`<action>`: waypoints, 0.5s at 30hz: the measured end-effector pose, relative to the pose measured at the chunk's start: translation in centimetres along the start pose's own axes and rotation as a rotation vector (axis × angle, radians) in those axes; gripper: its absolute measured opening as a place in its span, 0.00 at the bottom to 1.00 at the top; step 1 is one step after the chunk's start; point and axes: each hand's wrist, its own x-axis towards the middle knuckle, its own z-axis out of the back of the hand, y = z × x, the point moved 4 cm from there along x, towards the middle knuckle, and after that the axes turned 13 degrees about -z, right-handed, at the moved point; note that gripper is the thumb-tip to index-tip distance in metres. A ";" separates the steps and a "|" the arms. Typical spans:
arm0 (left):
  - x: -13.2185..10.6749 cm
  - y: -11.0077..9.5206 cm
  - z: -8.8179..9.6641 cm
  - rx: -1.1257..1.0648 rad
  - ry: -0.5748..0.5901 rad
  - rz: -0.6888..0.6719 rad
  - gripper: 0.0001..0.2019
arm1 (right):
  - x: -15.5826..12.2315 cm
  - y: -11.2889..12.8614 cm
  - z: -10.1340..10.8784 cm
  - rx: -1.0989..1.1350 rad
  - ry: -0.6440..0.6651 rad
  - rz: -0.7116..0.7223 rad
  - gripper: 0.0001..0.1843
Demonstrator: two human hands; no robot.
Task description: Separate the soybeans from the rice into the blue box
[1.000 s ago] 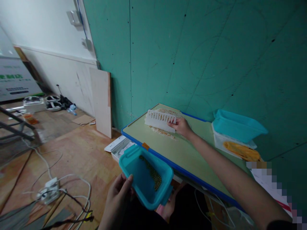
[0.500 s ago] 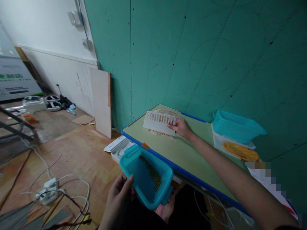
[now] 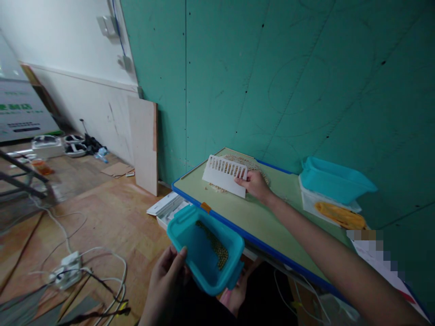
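Observation:
My right hand (image 3: 254, 184) grips the right end of a flat white plastic scraper (image 3: 224, 177) with a row of slots along its top. The scraper stands tilted on the pale green tabletop (image 3: 265, 222), in front of a spread of mixed grains (image 3: 239, 160); some grains show through the slots and below its lower edge. My left hand (image 3: 171, 271) pinches the near left rim of a blue plastic container (image 3: 193, 253), held just off the table's front edge. A strip of small green beans (image 3: 217, 251) lies inside the tilted container.
At the table's right end, a blue basin (image 3: 336, 179) sits over a white tray (image 3: 307, 203) beside something orange (image 3: 340, 214). A green wall (image 3: 220, 68) rises behind. A board (image 3: 144, 145) leans there. A power strip (image 3: 70, 269) and cables lie on the floor at left.
My right hand and the scraper have shifted slightly left and nearer to me, with the scraper's right end lower. The blue container has moved very slightly left.

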 end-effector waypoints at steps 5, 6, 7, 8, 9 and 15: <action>0.2 -0.3 1.0 0.040 -0.068 -0.020 0.15 | -0.3 -0.3 -0.7 0.048 0.009 -0.006 0.12; 0.3 -0.4 1.1 0.040 -0.078 -0.026 0.15 | -0.3 -0.4 -0.8 0.043 0.005 0.003 0.13; 0.4 -0.6 1.2 0.037 -0.089 -0.033 0.16 | -0.3 -0.5 -1.0 0.036 0.000 0.011 0.13; 0.5 -0.8 1.3 0.031 -0.098 -0.037 0.16 | -0.3 -0.6 -1.1 0.029 -0.007 0.018 0.14; 0.6 -1.0 1.3 0.026 -0.108 -0.043 0.15 | -0.3 -0.8 -1.2 0.024 -0.017 0.023 0.15; 1.9 -2.0 1.5 -0.007 -0.138 -0.088 0.15 | -0.4 -1.0 -1.9 0.011 -0.080 -0.003 0.16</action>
